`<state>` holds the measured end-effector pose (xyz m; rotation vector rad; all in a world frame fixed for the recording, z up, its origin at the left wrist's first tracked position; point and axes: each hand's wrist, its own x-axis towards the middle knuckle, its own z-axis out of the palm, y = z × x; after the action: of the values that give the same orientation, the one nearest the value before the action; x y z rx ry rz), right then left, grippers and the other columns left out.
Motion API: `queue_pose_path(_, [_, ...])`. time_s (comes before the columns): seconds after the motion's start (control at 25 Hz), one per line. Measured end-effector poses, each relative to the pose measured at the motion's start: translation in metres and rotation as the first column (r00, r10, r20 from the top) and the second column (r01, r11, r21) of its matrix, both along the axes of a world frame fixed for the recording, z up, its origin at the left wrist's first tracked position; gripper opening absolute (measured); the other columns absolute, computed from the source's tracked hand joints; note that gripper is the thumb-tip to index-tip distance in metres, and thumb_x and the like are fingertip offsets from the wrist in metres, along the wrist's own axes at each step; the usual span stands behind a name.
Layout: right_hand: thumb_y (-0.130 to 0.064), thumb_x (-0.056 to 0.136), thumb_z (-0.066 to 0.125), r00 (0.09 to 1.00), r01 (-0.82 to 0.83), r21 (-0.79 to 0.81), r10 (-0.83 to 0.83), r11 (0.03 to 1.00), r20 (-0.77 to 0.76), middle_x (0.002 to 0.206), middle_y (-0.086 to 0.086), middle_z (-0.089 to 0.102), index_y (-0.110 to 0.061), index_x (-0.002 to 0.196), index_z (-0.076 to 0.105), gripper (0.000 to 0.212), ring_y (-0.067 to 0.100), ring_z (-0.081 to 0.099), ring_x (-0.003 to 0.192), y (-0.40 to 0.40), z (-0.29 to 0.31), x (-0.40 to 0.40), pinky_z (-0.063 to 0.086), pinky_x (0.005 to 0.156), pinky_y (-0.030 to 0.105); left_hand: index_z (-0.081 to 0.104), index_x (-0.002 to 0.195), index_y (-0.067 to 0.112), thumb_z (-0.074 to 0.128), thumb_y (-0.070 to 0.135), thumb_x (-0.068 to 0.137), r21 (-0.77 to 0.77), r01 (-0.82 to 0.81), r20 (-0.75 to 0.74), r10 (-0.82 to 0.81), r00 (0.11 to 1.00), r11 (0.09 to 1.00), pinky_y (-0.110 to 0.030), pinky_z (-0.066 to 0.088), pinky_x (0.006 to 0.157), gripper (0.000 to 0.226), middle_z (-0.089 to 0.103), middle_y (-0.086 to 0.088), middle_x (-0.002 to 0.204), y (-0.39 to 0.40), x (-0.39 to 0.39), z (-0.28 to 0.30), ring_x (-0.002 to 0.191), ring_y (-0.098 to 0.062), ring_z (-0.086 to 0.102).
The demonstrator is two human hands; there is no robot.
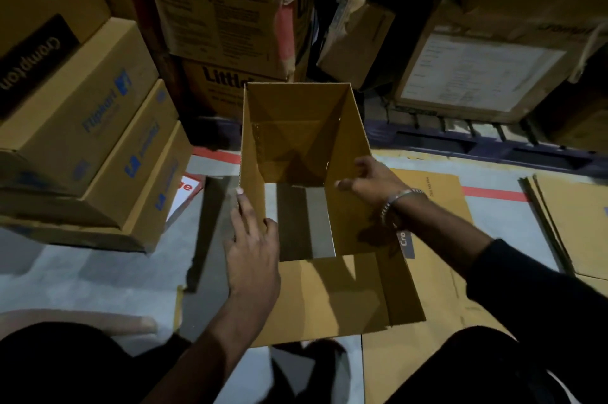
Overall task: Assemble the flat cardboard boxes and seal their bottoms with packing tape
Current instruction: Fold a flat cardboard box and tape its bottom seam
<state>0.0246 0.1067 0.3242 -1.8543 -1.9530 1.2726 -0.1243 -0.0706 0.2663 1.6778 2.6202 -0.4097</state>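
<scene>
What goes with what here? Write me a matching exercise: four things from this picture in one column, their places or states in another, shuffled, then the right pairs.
Things:
1. open box
2. left hand
3. right hand
4. flat cardboard stack

Places or states:
A. wears a metal bracelet at the wrist
B. lies on the floor at the far right
C. fingers straight along the box's left wall
D. unfolded into a tube, floor visible through it

Pairs: 1-D, 2-C, 3-A, 4-B

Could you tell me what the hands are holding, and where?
The opened cardboard box: left hand flat along its left wall, right hand gripping its right wall's edge.
</scene>
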Motion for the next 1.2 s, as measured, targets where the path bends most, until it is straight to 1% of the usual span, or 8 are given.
queue_pose_path(0.16, [-0.035, 0.087, 0.080, 0.915, -0.280, 0.129, 0.224, 0.951, 0.335, 0.153, 0.012, 0.040, -0.023, 0.157, 0.033, 0.086, 0.034, 0.045, 0.136, 0.072, -0.011, -0.036, 0.047, 0.105, 0.048, 0.038, 0.150, 0.024, 0.077, 0.031, 0.084, -0.026, -0.056, 0.049, 0.057, 0.997, 0.998, -0.029, 0.058, 0.076, 0.077, -0.014, -0.030, 0.164, 0.004, -0.005, 0.012, 0.131, -0.037, 0.034])
queue_pose_path(0.28, [-0.038, 0.086, 0.082, 0.886, -0.319, 0.148, 0.239, 0.936, 0.397, 0.160, 0.014, 0.030, -0.021, 0.160, 0.026, 0.094, 0.038, 0.037, 0.144, 0.127, -0.029, -0.061, 0.041, 0.112, 0.051, 0.031, 0.154, 0.022, 0.071, 0.027, 0.088, -0.025, -0.022, 0.055, 0.023, 0.998, 0.999, -0.029, 0.057, 0.076, 0.077, -0.018, -0.030, 0.164, 0.006, -0.009, 0.011, 0.128, -0.037, 0.037])
queue_pose_path(0.4, [-0.041, 0.077, 0.090, 0.876, -0.353, 0.240, 0.230, 0.904, 0.424, 0.172, 0.012, -0.011, -0.022, 0.165, -0.003, 0.130, 0.037, -0.007, 0.158, 0.170, -0.038, -0.090, 0.016, 0.125, 0.057, 0.030, 0.154, 0.017, 0.067, 0.028, 0.091, -0.033, 0.006, 0.047, -0.004, 0.999, 0.999, -0.032, 0.055, 0.080, 0.074, -0.021, -0.030, 0.164, 0.006, -0.009, 0.004, 0.130, -0.038, 0.038])
queue_pose_path(0.48, [-0.043, 0.070, 0.093, 0.838, -0.421, 0.308, 0.236, 0.853, 0.493, 0.172, 0.008, -0.014, -0.027, 0.163, -0.015, 0.144, 0.036, -0.020, 0.156, 0.192, -0.040, -0.104, 0.004, 0.121, 0.067, 0.032, 0.153, 0.017, 0.069, 0.028, 0.091, -0.032, -0.002, 0.036, 0.003, 0.999, 0.999, -0.033, 0.053, 0.078, 0.073, -0.021, -0.029, 0.164, 0.007, -0.010, -0.002, 0.128, -0.037, 0.037])
queue_pose_path(0.72, [-0.035, 0.083, 0.081, 0.757, -0.572, 0.451, 0.231, 0.685, 0.611, 0.161, 0.020, 0.030, -0.020, 0.152, 0.033, 0.085, 0.033, 0.013, 0.157, 0.183, -0.067, -0.098, -0.003, 0.119, 0.074, 0.030, 0.157, 0.022, 0.075, 0.029, 0.089, -0.012, -0.045, 0.060, 0.046, 0.997, 0.999, -0.028, 0.057, 0.074, 0.082, -0.027, -0.027, 0.164, 0.014, -0.014, -0.014, 0.135, -0.038, 0.031])
queue_pose_path(0.84, [-0.037, 0.089, 0.073, 0.650, -0.669, 0.325, 0.314, 0.669, 0.692, 0.160, 0.018, 0.035, -0.020, 0.152, 0.035, 0.076, 0.035, 0.015, 0.156, 0.154, -0.110, -0.085, 0.007, 0.125, 0.064, 0.024, 0.159, 0.020, 0.074, 0.029, 0.089, -0.040, 0.010, 0.069, -0.008, 0.998, 0.999, -0.031, 0.060, 0.081, 0.086, -0.036, -0.031, 0.159, 0.015, -0.011, -0.013, 0.146, -0.045, 0.020])
queue_pose_path(1.0, [-0.037, 0.089, 0.078, 0.571, -0.623, 0.011, 0.445, 0.782, 0.689, 0.172, 0.014, -0.008, -0.030, 0.164, -0.007, 0.114, 0.038, 0.001, 0.158, 0.130, -0.144, -0.071, 0.011, 0.126, 0.058, 0.021, 0.160, 0.016, 0.074, 0.024, 0.090, -0.091, 0.085, 0.056, -0.080, 0.995, 0.992, -0.039, 0.060, 0.090, 0.088, -0.041, -0.039, 0.152, 0.023, 0.011, -0.010, 0.149, -0.054, 0.011])
queue_pose_path(1.2, [-0.036, 0.094, 0.072, 0.521, -0.645, -0.071, 0.505, 0.761, 0.688, 0.172, 0.014, 0.004, -0.031, 0.165, 0.005, 0.098, 0.037, 0.009, 0.158, 0.114, -0.125, -0.061, 0.019, 0.125, 0.057, 0.022, 0.160, 0.013, 0.080, 0.030, 0.087, -0.185, 0.206, 0.147, -0.180, 0.973, 0.961, -0.057, 0.054, 0.101, 0.094, -0.048, -0.038, 0.147, 0.041, 0.060, -0.031, 0.150, -0.061, 0.000])
